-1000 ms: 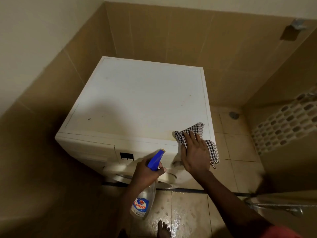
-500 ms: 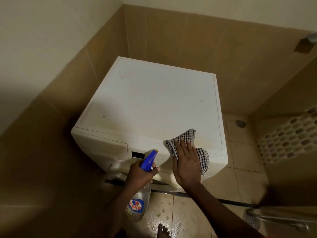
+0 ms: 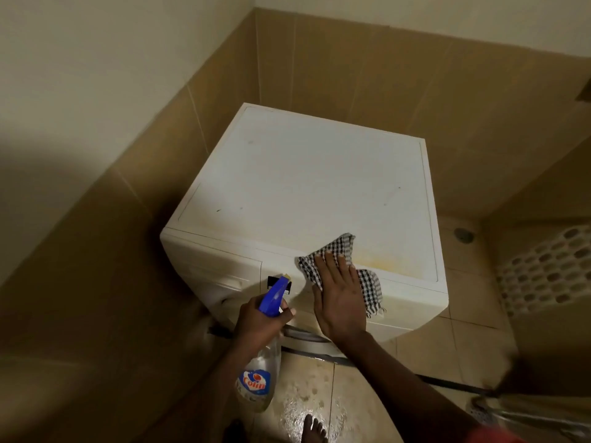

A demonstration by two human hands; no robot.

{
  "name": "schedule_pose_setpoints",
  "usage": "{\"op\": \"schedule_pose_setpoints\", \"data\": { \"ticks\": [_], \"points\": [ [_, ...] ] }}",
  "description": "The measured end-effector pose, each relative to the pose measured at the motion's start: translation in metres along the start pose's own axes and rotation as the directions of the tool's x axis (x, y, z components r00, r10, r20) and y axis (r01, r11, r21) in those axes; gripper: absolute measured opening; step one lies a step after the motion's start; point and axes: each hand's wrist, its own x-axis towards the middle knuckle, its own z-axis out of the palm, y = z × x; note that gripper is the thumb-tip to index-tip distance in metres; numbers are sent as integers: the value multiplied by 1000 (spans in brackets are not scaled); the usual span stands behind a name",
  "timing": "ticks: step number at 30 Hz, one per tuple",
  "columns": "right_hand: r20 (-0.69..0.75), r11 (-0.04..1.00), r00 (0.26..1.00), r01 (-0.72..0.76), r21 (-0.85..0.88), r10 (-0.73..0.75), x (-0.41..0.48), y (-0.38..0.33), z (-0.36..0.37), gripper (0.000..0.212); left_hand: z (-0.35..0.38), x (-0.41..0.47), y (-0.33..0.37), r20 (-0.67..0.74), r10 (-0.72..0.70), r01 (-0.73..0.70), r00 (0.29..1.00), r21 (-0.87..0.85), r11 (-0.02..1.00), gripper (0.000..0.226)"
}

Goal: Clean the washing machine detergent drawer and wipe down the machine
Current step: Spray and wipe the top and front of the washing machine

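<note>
A white front-loading washing machine (image 3: 307,187) stands in a tiled corner, its flat top facing me. My right hand (image 3: 339,298) lies flat on a black-and-white checked cloth (image 3: 367,282), pressing it over the machine's front top edge. A yellowish stain (image 3: 383,262) shows on the top just right of the cloth. My left hand (image 3: 259,324) grips a clear spray bottle (image 3: 256,378) with a blue trigger head (image 3: 273,297), held in front of the machine's control panel. The detergent drawer front (image 3: 224,266) sits closed at the panel's left.
Tan tiled walls (image 3: 128,251) close in on the left and behind the machine. The floor (image 3: 307,407) by my bare foot (image 3: 313,430) is wet. A floor drain (image 3: 463,234) lies to the right, near a perforated white basket (image 3: 543,266).
My right hand has slid the cloth leftward along the machine's front top edge. The view has swung left, so the machine sits further right. The spray bottle stays in my left hand.
</note>
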Motion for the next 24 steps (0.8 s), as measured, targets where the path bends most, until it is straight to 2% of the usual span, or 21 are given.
{"op": "schedule_pose_setpoints", "data": {
  "ticks": [5, 10, 18, 24],
  "points": [
    [36, 995, 999, -29, -91, 33, 29, -19, 4, 55, -17, 0, -11, -22, -10, 10, 1000, 8, 1000, 19],
    [74, 995, 995, 66, -81, -60, -2, -38, 13, 59, -35, 2, -16, -57, -46, 44, 997, -41, 998, 22],
    [149, 993, 983, 110, -29, -105, 49, -82, 15, 60, -55, 8, -26, -68, -85, 82, 994, -51, 995, 35],
    [183, 984, 968, 179, -17, -173, 42, -88, 21, 59, -62, 10, -33, -76, -76, 74, 994, -38, 997, 23]
  ]
}}
